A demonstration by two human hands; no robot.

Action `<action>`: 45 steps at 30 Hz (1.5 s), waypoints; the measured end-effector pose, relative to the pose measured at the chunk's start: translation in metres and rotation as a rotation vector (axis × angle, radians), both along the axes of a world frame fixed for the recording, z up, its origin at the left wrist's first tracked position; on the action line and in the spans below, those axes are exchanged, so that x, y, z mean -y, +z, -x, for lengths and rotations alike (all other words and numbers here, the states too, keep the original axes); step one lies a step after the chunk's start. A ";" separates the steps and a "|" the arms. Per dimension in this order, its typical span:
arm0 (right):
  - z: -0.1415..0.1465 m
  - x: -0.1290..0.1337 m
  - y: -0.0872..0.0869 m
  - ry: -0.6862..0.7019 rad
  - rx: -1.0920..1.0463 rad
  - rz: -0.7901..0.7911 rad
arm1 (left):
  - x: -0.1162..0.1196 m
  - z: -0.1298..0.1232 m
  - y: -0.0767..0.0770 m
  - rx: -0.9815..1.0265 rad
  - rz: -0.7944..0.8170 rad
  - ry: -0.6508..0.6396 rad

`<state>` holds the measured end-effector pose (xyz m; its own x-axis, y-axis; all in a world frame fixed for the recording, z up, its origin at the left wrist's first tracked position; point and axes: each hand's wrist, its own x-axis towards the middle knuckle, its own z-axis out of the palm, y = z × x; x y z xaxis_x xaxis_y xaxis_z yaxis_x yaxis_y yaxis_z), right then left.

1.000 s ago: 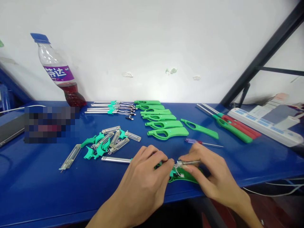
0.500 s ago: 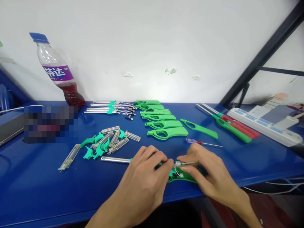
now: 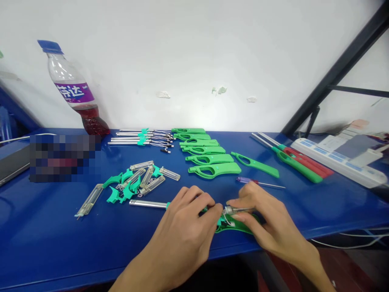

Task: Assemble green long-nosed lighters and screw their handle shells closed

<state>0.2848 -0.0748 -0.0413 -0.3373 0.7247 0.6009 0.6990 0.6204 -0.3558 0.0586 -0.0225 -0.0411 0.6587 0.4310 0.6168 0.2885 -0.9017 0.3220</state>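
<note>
My left hand (image 3: 188,223) is closed over a green lighter body with a metal tube (image 3: 148,204) reaching out to its left. Between the thumb and fingers of my right hand (image 3: 264,215) is a clear fuel cartridge (image 3: 238,210), held just above the green half shell (image 3: 235,228). A thin white wire loops down from the cartridge's left end, close to my left fingertips. What my left fingers pinch is partly hidden. Clear cartridges (image 3: 153,185) and teal clips (image 3: 113,195) lie loose to the left.
Green shells (image 3: 215,169) line the middle back, beside metal tubes with wires (image 3: 130,142). A screwdriver (image 3: 249,181) lies behind my right hand. Finished-looking lighters (image 3: 299,164) and a power strip (image 3: 337,162) are at right, a bottle (image 3: 74,93) at back left.
</note>
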 end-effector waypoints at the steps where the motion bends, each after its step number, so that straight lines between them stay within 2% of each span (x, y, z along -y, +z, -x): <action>1: 0.000 0.000 0.000 0.001 0.000 0.000 | 0.000 0.000 0.000 -0.003 -0.001 -0.001; 15: -0.001 0.000 -0.001 0.028 -0.045 0.079 | 0.000 0.000 -0.002 -0.027 -0.007 -0.004; 19: 0.000 0.001 -0.001 0.005 -0.035 0.015 | 0.000 0.000 -0.002 -0.001 0.003 0.008; 24: 0.000 0.001 0.000 -0.025 -0.040 -0.027 | -0.001 -0.002 -0.003 0.078 0.093 0.036; 40: 0.000 0.000 -0.003 0.011 -0.011 0.035 | -0.002 -0.001 -0.006 0.045 0.052 -0.001; 45: 0.000 0.001 -0.001 -0.008 -0.021 0.106 | -0.003 -0.003 -0.006 0.023 0.051 0.010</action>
<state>0.2852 -0.0755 -0.0422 -0.3192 0.7872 0.5277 0.6956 0.5728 -0.4336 0.0617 -0.0200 -0.0474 0.6405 0.4685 0.6085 0.2892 -0.8812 0.3740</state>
